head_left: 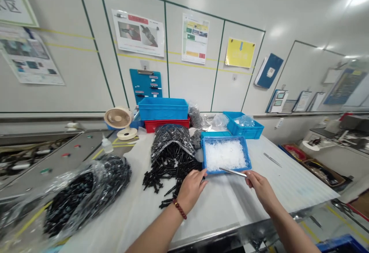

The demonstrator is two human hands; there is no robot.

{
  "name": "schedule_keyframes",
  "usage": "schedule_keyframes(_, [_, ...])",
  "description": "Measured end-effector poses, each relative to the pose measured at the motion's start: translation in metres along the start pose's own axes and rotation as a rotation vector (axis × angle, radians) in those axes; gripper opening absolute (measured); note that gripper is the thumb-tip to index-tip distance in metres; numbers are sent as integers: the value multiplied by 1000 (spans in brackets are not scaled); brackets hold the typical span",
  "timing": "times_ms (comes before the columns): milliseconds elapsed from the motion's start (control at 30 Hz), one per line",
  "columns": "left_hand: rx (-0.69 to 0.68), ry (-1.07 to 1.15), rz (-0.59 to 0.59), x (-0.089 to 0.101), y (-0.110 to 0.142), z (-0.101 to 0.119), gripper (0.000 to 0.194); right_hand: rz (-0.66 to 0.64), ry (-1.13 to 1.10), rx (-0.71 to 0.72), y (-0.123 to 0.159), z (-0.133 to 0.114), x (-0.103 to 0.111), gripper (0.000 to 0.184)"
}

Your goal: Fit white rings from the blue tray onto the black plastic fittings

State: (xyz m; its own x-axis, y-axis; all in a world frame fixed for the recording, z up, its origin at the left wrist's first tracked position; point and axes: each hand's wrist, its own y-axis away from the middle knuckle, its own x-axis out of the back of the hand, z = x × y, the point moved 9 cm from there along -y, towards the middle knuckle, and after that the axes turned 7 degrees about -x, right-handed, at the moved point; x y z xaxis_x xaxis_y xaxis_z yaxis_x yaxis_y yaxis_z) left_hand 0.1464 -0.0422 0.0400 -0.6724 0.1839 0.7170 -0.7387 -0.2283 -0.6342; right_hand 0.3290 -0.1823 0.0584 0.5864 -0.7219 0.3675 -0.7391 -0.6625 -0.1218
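Right hand (257, 186) pinches a metal tool (235, 172) over the tray (247, 155) at its near side, for reach I guess. Left hand (189, 189)'s grip? Can't tell.

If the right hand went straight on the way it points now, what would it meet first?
The right hand would probably meet the near rim of the blue tray, by its right corner. Depth is unclear, so it might pass above. Its metal tool points across that rim.

White-covered table (213, 216) beneath black parts (177, 167), blue tray (247, 153), tweezers (272, 159).
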Motion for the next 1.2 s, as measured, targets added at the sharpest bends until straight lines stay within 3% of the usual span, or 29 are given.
schedule_keyframes(67, [9,-47,-79,-6,-1,1,34,-50,94,52,9,-9,-11,43])
schedule_keyframes(200, [1,-111,-242,-18,-2,4,8,-93,233,139,21,-21,-24,44])
schedule_keyframes(233, [-15,-114,-259,-20,-1,6,15,-84,259,176,23,-25,-25,44])
schedule_keyframes(400, [-157,-156,-211,-23,3,19,27,47,396,439,38,-42,-33,40])
schedule_keyframes(600, [-198,-185,-211,-24,6,23,26,152,514,675,59,-55,-58,36])
schedule_keyframes(767, [-177,-169,-264,-29,7,23,22,155,536,676,58,-49,-77,36])
schedule_keyframes(1067, [-112,-67,-303,-33,6,19,19,43,672,637,54,-42,-123,40])
schedule_keyframes(1200, [-68,47,-289,-32,6,16,15,-13,642,566,48,-35,-128,40])
